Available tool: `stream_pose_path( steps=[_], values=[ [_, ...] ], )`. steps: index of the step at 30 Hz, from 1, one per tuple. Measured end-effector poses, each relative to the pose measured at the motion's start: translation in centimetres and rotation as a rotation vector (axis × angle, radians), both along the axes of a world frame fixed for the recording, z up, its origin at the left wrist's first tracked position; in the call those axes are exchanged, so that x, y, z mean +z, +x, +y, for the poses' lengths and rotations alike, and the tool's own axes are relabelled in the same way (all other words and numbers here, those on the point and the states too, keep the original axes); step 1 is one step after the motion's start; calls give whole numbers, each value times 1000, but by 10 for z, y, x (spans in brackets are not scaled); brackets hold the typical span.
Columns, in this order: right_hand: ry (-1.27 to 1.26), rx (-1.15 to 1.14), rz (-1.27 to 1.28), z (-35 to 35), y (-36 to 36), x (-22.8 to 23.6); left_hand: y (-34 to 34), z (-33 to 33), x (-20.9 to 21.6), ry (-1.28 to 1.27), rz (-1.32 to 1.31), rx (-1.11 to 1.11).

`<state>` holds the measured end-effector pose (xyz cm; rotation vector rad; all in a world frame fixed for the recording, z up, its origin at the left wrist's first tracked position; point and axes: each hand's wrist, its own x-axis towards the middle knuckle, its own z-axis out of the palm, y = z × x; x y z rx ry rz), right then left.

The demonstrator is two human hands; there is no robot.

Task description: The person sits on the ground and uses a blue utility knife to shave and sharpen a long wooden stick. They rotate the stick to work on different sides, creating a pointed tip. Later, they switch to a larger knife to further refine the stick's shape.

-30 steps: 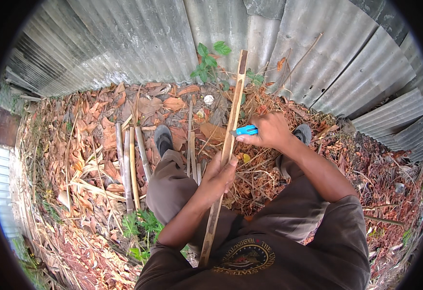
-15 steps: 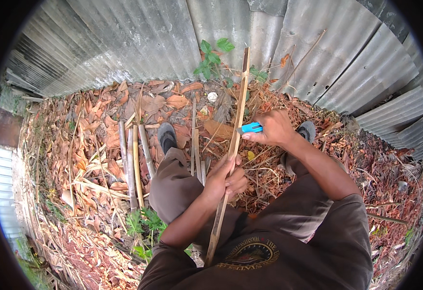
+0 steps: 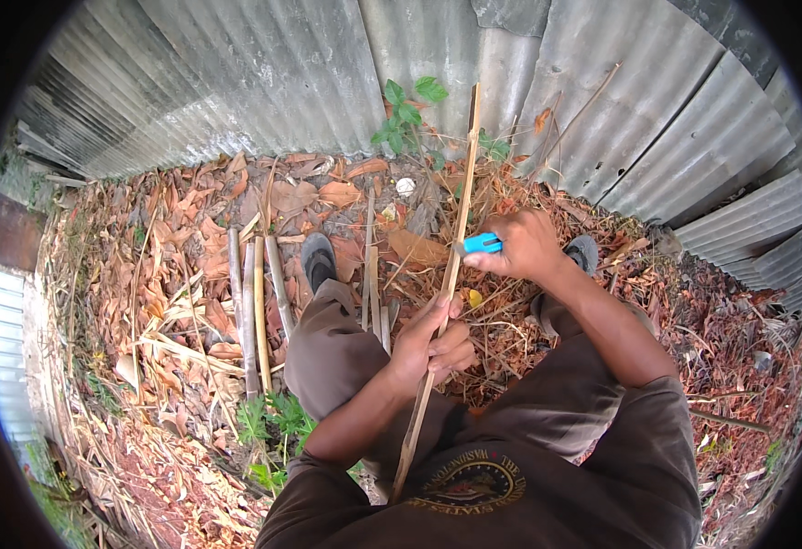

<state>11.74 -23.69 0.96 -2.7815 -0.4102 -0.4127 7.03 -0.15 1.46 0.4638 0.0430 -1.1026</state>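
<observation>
A long split bamboo strip (image 3: 464, 203) slants up from my lap, its far end in front of the metal sheets. My left hand (image 3: 431, 343) is wrapped round it below the middle. Higher up, my right hand (image 3: 522, 245) grips a blue utility knife (image 3: 483, 243), its blade end at the right edge of the strip. Whether the blade bites into the bamboo is too small to tell. The strip's lower end rests against my dark shirt.
Several bamboo pieces (image 3: 258, 311) lie on the leaf litter left of my left leg, and thinner strips (image 3: 371, 284) lie between my feet. A corrugated metal fence (image 3: 264, 82) stands ahead. Green plants grow at its foot (image 3: 405, 117) and beside my left elbow (image 3: 277, 421).
The bamboo strip has turned slightly in my left hand and shows more of its narrow side. The knife stays beside it at nearly the same height, and the view has shifted a little.
</observation>
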Motion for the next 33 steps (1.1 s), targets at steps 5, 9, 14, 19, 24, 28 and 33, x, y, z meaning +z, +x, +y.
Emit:
stream_pose_path(
  steps=[5, 9, 14, 19, 24, 28, 33],
  values=[
    [33, -310, 26, -52, 28, -8, -10, -5, -5, -26, -15, -97],
    [2, -444, 78, -70, 39, 1, -12, -9, -5, 29, -62, -106],
    [101, -1064, 141, -172, 45, -16, -33, -11, 10, 61, -451, -399],
    [165, -870, 342, -152, 12, 5, -14, -2, -9, 344, -454, -30],
    [152, -224, 363, -73, -3, 20, 3, 5, -2, 348, -377, 76],
    [93, 76, 204, -22, -4, 7, 13, 3, -1, 149, -223, 60],
    [91, 51, 91, -7, 3, 4, 14, -4, 1, 44, -68, -9]
  ],
)
